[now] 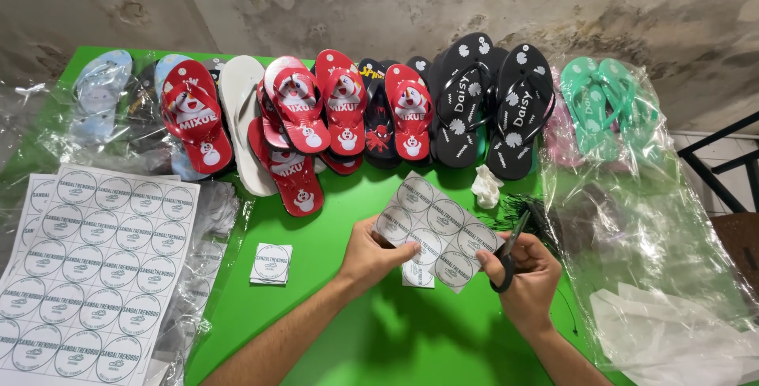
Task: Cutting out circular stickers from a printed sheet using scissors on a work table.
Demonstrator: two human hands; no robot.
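My left hand pinches the left edge of a small white sheet of round printed labels, held above the green table. In my right hand is a pair of black-handled scissors, its blades at the sheet's right edge. A small stack of cut square labels lies on the table to the left of my hands. Another cut label lies partly hidden under the sheet.
A row of flip-flops lines the table's far side: red ones, black ones, teal ones in plastic. Full label sheets lie at left. Clear plastic bags cover the right. A crumpled white scrap sits near the black sandals.
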